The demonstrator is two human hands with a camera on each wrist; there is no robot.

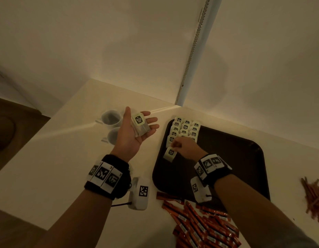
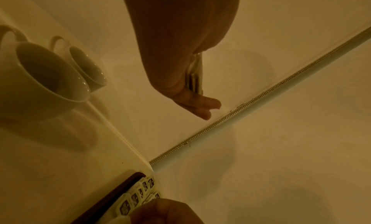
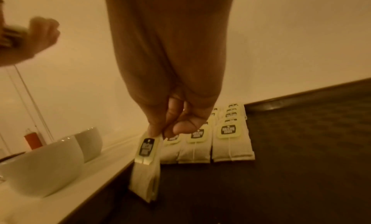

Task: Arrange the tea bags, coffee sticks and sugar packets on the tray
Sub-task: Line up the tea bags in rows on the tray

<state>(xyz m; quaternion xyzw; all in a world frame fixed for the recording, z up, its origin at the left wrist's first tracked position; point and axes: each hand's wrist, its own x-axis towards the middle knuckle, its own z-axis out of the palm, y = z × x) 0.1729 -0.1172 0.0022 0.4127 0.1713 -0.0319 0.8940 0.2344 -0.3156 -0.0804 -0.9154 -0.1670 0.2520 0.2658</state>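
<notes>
dark brown plastic, the tray point(image 1: 226, 158) lies on the pale counter point(image 1: 69, 154) in front of me and to the right, and its far left corner already carries three short columns of tea bags point(image 1: 185, 127), overlapped like shingles with the labels showing. my right hand point(image 1: 183, 146) is over the near end of the leftmost column, its fingertips point(image 3: 158, 129) pinching one tea bag point(image 1: 170, 154) by the paper tag, the pouch hanging below the tag with its long axis running from far to near; i cannot tell whether its lower edge touches the tray yet. the spot it wants is just beside it, at the near end of that column, so i judge the move comes down to laying the pouch flat in line with the column, tag toward the far side, partly over the bag before it. my left hand point(image 1: 135, 129) is held palm up over the counter to the left of the tray, fingers relaxed and spread, with a small stack of spare tea bags point(image 1: 140, 126) resting across the palm; it is farther from the column than the right, so the right should do the placing. two white cups point(image 1: 111, 126) stand behind it. orange coffee sticks point(image 1: 205, 224) lie heaped on the counter near me, off the tray, and thin brown sticks point(image 1: 314, 201), perhaps the sugar, lie at the right.
</notes>
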